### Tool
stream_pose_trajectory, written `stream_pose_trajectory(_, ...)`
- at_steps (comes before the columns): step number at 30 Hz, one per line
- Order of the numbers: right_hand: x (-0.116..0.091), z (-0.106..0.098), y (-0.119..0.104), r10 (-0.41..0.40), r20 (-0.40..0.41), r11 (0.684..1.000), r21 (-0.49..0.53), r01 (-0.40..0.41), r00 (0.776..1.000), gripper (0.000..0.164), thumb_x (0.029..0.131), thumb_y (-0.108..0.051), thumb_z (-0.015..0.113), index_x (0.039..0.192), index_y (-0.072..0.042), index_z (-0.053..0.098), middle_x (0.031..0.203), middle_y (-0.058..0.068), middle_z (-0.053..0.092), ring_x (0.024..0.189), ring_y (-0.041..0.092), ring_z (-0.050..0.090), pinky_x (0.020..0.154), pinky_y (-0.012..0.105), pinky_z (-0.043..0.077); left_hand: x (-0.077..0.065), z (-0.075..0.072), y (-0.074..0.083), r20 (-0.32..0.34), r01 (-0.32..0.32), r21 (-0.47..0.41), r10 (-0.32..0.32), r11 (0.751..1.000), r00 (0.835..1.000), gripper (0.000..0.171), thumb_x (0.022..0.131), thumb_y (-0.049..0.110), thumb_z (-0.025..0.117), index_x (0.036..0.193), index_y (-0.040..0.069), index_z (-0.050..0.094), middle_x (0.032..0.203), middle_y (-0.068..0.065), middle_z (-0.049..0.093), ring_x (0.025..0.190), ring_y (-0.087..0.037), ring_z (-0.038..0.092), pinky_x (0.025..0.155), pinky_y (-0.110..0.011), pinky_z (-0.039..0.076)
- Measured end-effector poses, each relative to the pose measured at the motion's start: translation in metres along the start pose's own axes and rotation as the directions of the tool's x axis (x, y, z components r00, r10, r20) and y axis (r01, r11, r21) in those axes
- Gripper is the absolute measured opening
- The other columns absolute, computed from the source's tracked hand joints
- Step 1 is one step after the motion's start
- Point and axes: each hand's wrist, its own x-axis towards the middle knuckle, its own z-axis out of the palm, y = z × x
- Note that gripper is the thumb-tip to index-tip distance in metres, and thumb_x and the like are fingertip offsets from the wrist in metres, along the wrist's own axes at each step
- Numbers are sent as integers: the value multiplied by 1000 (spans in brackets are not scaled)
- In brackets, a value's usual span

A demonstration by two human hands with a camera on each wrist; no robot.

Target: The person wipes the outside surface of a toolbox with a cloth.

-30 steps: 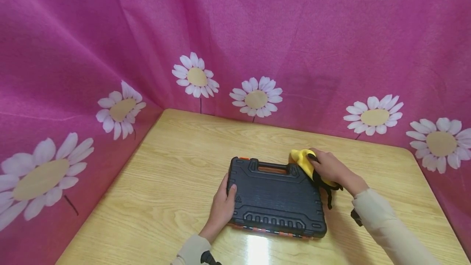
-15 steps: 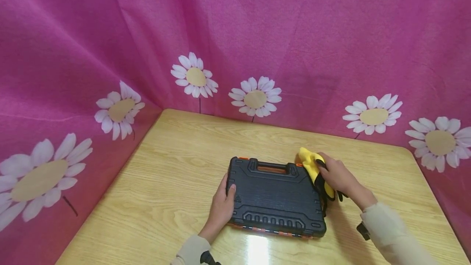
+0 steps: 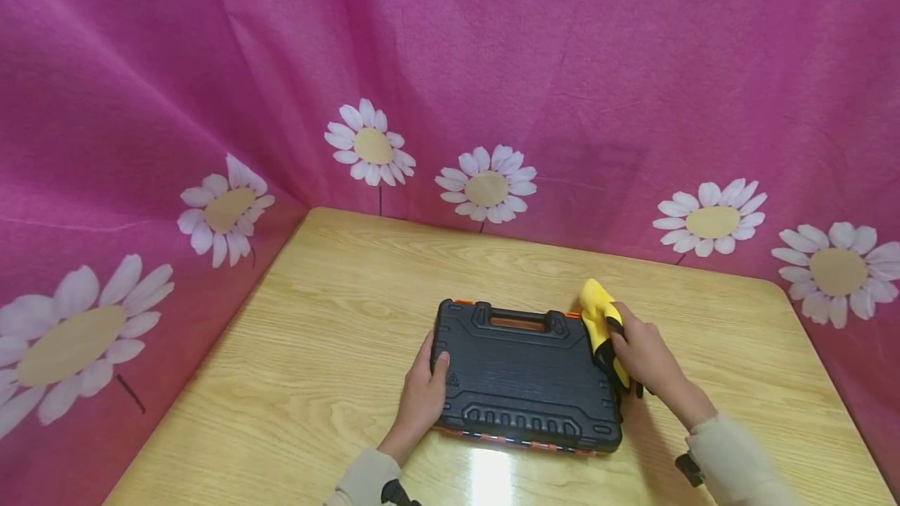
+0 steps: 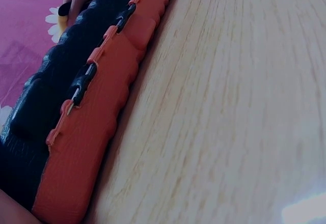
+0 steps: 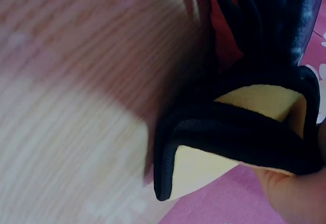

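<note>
A black plastic tool case point(image 3: 523, 373) with an orange lower half point(image 4: 102, 96) lies flat on the wooden table, its carry handle point(image 3: 520, 320) facing the far side. My left hand point(image 3: 422, 397) grips the case's left edge, thumb over the top. At the right side of the case, my right hand point(image 3: 650, 354) holds a bunched yellow cloth point(image 3: 596, 311) with black edging against the far right corner and side. In the right wrist view, the cloth's folded black edging point(image 5: 229, 132) and a black loop point(image 5: 239, 10) show beside the case.
The wooden table point(image 3: 337, 272) extends around the case on all sides. A pink curtain point(image 3: 450, 45) with daisy prints hangs behind and to the left of it. Light reflects off the tabletop near its front.
My right hand has moved right and slightly nearer with the yellow cloth, from the far right corner along the case's right side. The left hand and the case stay put.
</note>
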Motion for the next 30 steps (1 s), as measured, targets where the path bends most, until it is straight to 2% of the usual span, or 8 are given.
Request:
stream_pose_trajectory(7, -6, 3, -2, 58, -14, 998, 19, -58, 998, 18, 101, -6, 46, 117, 3, 48, 75, 12, 54, 57, 23, 52, 47, 33, 43, 0, 0, 0, -8, 3, 12, -3, 1000, 1000, 55, 108, 21, 42, 156, 0, 26, 157, -22, 32, 144, -41, 27, 114, -58, 24)
stream_pose_trajectory(16, -21, 7, -7, 80, -73, 996, 37, -77, 994, 26, 100, -4, 47, 124, 6, 48, 83, 19, 61, 61, 25, 55, 49, 34, 45, 0, 0, -1, -2, -4, 10, 4, 1000, 1000, 55, 108, 21, 42, 156, 0, 26, 157, -22, 32, 144, -41, 28, 114, -59, 24)
stream_pose_trajectory(23, -30, 8, -13, 148, -49, 987, 65, -145, 988, 33, 100, -4, 45, 130, 9, 44, 78, 14, 56, 59, 23, 53, 49, 33, 44, 0, 1, 0, -4, -1, 10, 1, 1000, 1000, 54, 108, 20, 42, 156, 0, 26, 157, -22, 32, 144, -41, 27, 114, -58, 24)
stream_pose_trajectory(30, -40, 10, -16, 190, -41, 977, 106, -184, 981, 31, 103, -7, 43, 131, 7, 45, 77, 12, 55, 57, 21, 52, 47, 32, 44, -1, 1, 1, -14, 12, 25, -12, 1000, 1000, 54, 108, 20, 41, 155, -2, 27, 157, -22, 32, 144, -41, 27, 115, -57, 23)
